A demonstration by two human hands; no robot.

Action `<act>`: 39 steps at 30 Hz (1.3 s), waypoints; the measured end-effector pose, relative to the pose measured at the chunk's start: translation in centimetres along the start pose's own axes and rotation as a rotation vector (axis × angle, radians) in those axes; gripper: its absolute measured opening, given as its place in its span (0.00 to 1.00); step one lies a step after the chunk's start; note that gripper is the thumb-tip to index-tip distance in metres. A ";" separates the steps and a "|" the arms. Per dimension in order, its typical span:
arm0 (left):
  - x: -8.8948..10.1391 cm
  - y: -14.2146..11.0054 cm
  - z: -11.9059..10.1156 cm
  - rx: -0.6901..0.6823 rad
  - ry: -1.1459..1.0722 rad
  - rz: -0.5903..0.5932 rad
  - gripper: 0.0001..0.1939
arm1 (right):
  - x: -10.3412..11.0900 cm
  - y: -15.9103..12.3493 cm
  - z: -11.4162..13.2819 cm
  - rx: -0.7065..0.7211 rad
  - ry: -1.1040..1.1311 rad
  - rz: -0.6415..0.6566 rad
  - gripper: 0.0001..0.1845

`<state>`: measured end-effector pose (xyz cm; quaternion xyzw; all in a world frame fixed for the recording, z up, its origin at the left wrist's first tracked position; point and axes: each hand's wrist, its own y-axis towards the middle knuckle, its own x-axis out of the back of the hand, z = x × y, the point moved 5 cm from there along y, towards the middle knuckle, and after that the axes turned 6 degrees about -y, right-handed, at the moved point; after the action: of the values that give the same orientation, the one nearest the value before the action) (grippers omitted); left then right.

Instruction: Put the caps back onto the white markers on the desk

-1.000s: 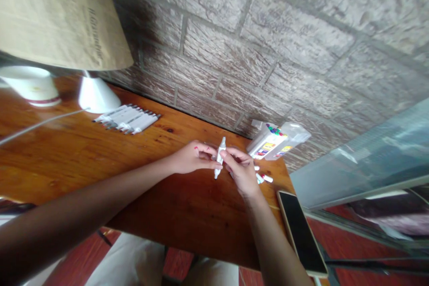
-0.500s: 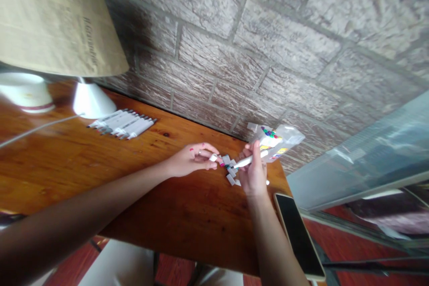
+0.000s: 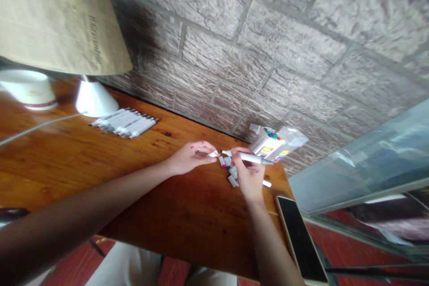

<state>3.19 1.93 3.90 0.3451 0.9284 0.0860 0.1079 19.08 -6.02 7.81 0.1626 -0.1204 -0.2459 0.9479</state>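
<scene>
Presently, in the head view, table edges: the wooden table (image 3: 187,214) meets a brick wall (image 3: 201,49) at the back; a phone (image 3: 300,237) lies along its right edge.
Open room: a stretch of wood separates a row of markers (image 3: 125,123) from the left hand (image 3: 187,158).
Left hand: pinching a small white cap (image 3: 212,153) between thumb and fingers.
Right hand (image 3: 250,178): thumb and fingers closed on a white marker (image 3: 253,157), nib just beside the cap, far end toward a clear box (image 3: 266,148).
Loose caps (image 3: 232,181): scattered on the wood by the right hand.
Forearms: left slanting in from lower left, right rising from the bottom, near the phone.
</scene>
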 end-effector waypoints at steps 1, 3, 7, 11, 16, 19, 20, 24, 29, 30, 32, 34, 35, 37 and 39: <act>0.1 0.0 0.1 -0.003 0.009 -0.007 0.14 | 0.0 -0.1 0.2 0.022 -0.016 -0.003 0.09; 0.2 0.1 0.2 -0.015 0.038 -0.026 0.13 | -0.2 -0.3 0.3 0.046 -0.037 0.019 0.10; 0.3 0.1 0.1 -0.055 0.072 -0.033 0.12 | -0.6 -0.5 0.0 0.050 -0.066 0.055 0.10; 0.1 -0.1 -0.1 -0.066 0.076 -0.012 0.12 | -0.9 -0.6 0.0 0.109 -0.101 0.064 0.08; 0.1 -0.1 -0.3 -0.095 0.123 -0.024 0.12 | -1.0 -0.8 0.5 0.234 -0.222 0.058 0.07; 0.1 -0.1 -0.4 -0.119 0.128 -0.043 0.12 | -0.3 -0.7 1.2 0.296 -0.285 -0.022 0.09; 0.0 -0.1 -0.4 -0.124 0.122 -0.047 0.12 | 0.3 -0.5 1.3 0.289 -0.286 -0.075 0.11; 0.1 -0.2 -0.6 -0.130 0.089 -0.066 0.13 | 2.7 0.6 0.7 0.104 -0.189 -0.269 0.19; 0.5 0.0 -0.2 -0.137 0.090 -0.098 0.14 | 2.4 0.7 0.0 0.010 -0.065 -0.230 0.21; 0.5 0.0 0.0 -0.132 0.093 -0.093 0.14 | 2.0 0.6 0.0 0.008 -0.054 -0.206 0.21; 0.4 0.1 0.2 -0.127 0.098 -0.081 0.14 | 1.3 0.2 0.1 0.011 -0.040 -0.165 0.21; 0.4 0.1 0.4 -0.123 0.107 -0.079 0.15 | 0.8 0.0 0.1 0.003 -0.022 -0.137 0.21; 0.4 0.1 0.4 -0.119 0.113 -0.083 0.15 | 0.7 0.0 0.0 -0.006 -0.010 -0.125 0.21; 0.5 0.1 0.5 -0.112 0.121 -0.098 0.16 | 0.4 -0.1 -0.1 -0.028 0.016 -0.111 0.21; 0.5 0.1 0.5 -0.111 0.118 -0.103 0.16 | 0.3 -0.1 -0.1 -0.040 0.021 -0.105 0.22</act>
<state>3.03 2.43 3.34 0.2848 0.9434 0.1516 0.0764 19.36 -6.25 7.67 0.1525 -0.0970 -0.2960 0.9379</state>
